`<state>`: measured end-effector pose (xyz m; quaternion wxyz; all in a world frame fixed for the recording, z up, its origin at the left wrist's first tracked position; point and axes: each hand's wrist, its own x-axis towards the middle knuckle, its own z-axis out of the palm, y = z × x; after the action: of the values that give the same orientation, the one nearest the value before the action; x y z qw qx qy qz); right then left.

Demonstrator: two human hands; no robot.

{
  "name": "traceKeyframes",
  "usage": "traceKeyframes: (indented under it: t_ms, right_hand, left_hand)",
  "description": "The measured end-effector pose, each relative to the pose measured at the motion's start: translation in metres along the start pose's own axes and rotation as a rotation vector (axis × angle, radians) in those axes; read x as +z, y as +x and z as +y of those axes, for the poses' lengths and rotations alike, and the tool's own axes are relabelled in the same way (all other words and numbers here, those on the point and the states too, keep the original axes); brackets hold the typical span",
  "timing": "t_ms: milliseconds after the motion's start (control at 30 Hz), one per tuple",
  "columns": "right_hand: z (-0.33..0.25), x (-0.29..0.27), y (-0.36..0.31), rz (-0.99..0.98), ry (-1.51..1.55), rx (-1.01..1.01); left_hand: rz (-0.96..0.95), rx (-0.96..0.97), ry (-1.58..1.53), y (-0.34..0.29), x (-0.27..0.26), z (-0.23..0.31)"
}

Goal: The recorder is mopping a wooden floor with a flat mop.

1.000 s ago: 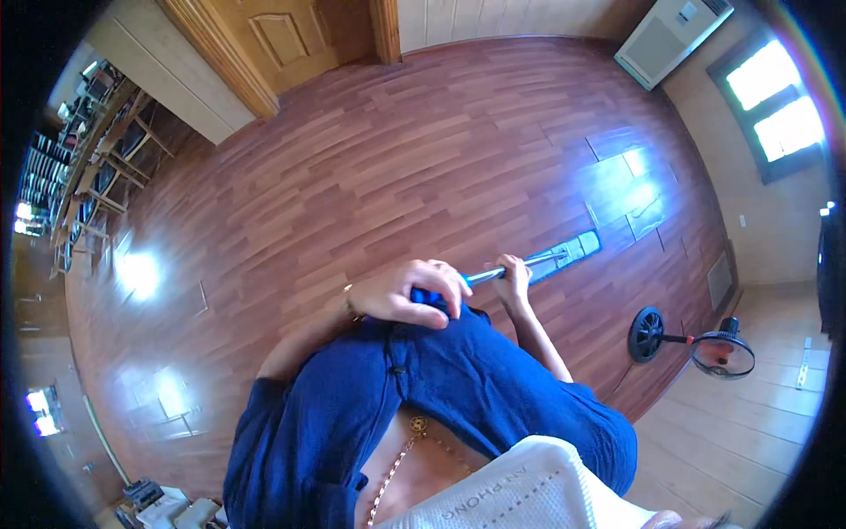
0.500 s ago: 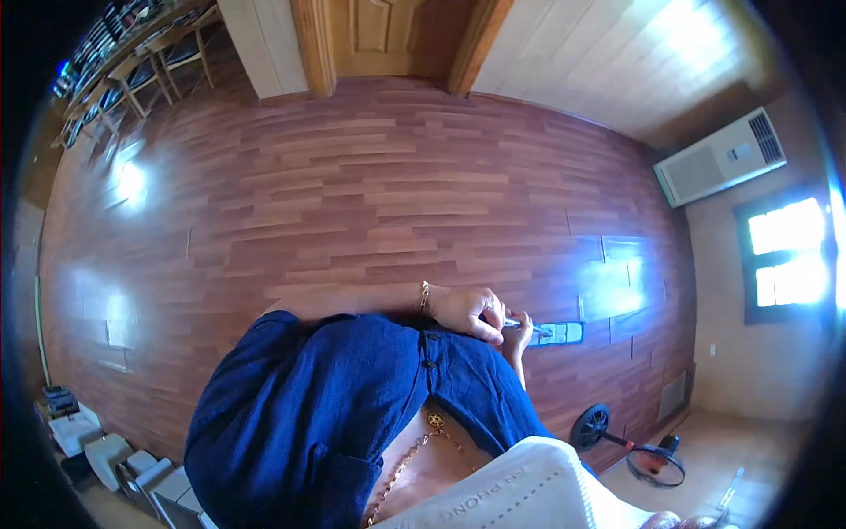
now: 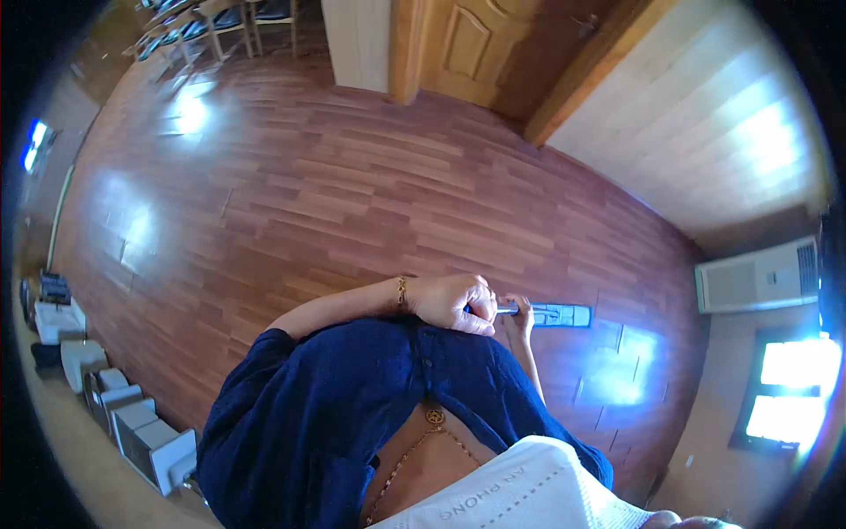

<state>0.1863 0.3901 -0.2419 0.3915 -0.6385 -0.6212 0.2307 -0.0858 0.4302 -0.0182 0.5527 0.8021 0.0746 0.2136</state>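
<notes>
My left hand [image 3: 454, 302], with a gold bracelet on its wrist, is closed around the upper end of a flat mop's handle [image 3: 505, 309]. Lower along the same metal pole, my right hand [image 3: 522, 317] grips it with curled fingers. Beyond the right hand, the rectangular blue-grey mop head [image 3: 568, 316] lies on the wood-patterned floor [image 3: 370, 185]. Part of the pole is hidden behind my fingers.
A brown wooden door [image 3: 480, 53] stands ahead. Chairs [image 3: 225, 22] line the far left. Several white box-like items [image 3: 154, 441] stand along the left wall. On the right are an air conditioner [image 3: 758, 278] and a bright window [image 3: 789, 388].
The view has turned left, so the door and air conditioner sit farther right. Both hands still hold the mop, and the wheeled object at the lower right has left view.
</notes>
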Motion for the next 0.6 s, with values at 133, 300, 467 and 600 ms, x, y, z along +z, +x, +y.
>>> traceKeyframes:
  t_ms: [133,300,467,600]
  right_hand:
    - [0.011,0.024,0.062,-0.115,-0.069,-0.141]
    - [-0.017,0.062,0.135,-0.306,-0.041,-0.366]
    - [-0.051,0.115,0.173,-0.544,0.054,-0.471]
    - [-0.104,0.159,0.178,-0.561,0.088,-0.637]
  left_hand:
    - [0.235,0.079,0.066,-0.003,-0.013,0.002]
    - [0.433,0.004,0.263,-0.018,-0.021,0.002]
    - [0.605,-0.152,0.323,-0.04,-0.019,0.022]
    - [0.755,-0.248,0.352,-0.059,-0.009,0.054]
